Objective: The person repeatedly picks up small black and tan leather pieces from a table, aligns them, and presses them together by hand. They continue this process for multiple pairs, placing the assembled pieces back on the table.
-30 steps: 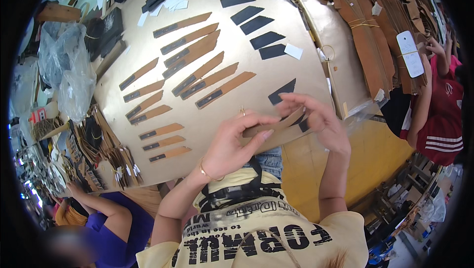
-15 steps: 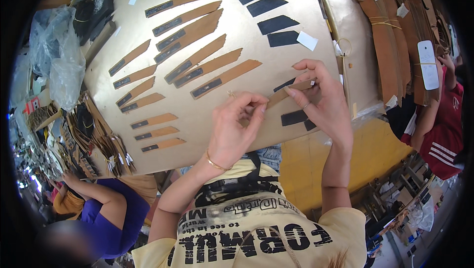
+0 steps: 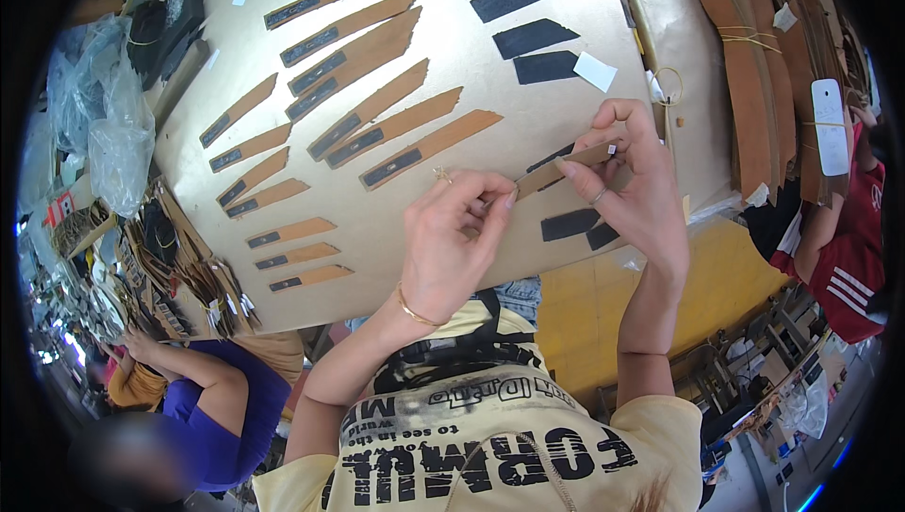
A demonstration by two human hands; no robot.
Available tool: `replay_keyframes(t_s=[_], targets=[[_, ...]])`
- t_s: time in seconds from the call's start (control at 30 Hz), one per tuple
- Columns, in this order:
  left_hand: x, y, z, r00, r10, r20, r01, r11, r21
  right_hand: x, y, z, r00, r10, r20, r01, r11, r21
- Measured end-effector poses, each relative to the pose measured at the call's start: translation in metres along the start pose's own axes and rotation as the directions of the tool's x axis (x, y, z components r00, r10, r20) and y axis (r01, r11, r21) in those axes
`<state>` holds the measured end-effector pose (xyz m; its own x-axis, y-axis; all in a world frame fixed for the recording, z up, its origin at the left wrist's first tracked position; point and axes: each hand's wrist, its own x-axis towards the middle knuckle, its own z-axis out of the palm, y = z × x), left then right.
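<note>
Between my hands is a narrow brown leather strip (image 3: 547, 175), held slanting above the table with a small white mark at its right end. My left hand (image 3: 452, 243) pinches its left end between thumb and fingertips. My right hand (image 3: 633, 189) grips it further right, thumb below and fingers bent over the far side. Just under that hand lie dark pieces (image 3: 569, 224), partly hidden by it. Left of my hands, a brown strip with a dark patch (image 3: 429, 150) lies on the table, among several similar strips (image 3: 353, 69) fanned in rows.
Black slanted pieces (image 3: 537, 39) and a white paper slip (image 3: 595, 72) lie at the back of the table (image 3: 396, 239). Bundled brown leather (image 3: 749, 69) is stacked at right, clear plastic bags (image 3: 118, 125) at left. Co-workers sit at both sides, one in purple (image 3: 250, 399).
My right hand has shifted slightly right and shows more of the strip between its thumb and fingers. My left hand keeps its pinch. The whole view has shifted a little.
</note>
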<state>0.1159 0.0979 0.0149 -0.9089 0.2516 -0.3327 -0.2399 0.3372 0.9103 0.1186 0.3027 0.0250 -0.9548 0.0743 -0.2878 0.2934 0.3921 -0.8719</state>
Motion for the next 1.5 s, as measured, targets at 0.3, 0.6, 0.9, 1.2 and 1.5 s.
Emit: replay_keyframes(t_s=[0.3,0.6,0.9,1.2,1.5], targets=[[0.002,0.007,0.001,0.999,0.034,0.005,-0.035,0.997,0.063,0.001,-0.001,-0.001,0.999,0.038,0.025,-0.038,0.999,-0.003],[0.001,0.008,0.003,0.995,0.099,0.007,-0.099,0.985,0.144,0.002,-0.001,-0.001,0.999,0.041,0.019,-0.04,0.999,-0.027],[-0.011,-0.001,0.011,0.939,0.322,0.12,-0.336,0.794,0.506,0.001,-0.002,0.0,0.998,0.062,0.005,-0.061,0.998,-0.02],[-0.014,0.0,0.015,0.934,0.325,0.147,-0.342,0.703,0.624,-0.005,-0.004,0.003,0.999,0.005,-0.047,-0.007,0.999,-0.036],[-0.013,0.004,0.016,0.938,0.294,0.184,-0.342,0.687,0.641,-0.011,0.011,-0.01,0.99,-0.067,-0.127,0.071,0.997,0.029]])
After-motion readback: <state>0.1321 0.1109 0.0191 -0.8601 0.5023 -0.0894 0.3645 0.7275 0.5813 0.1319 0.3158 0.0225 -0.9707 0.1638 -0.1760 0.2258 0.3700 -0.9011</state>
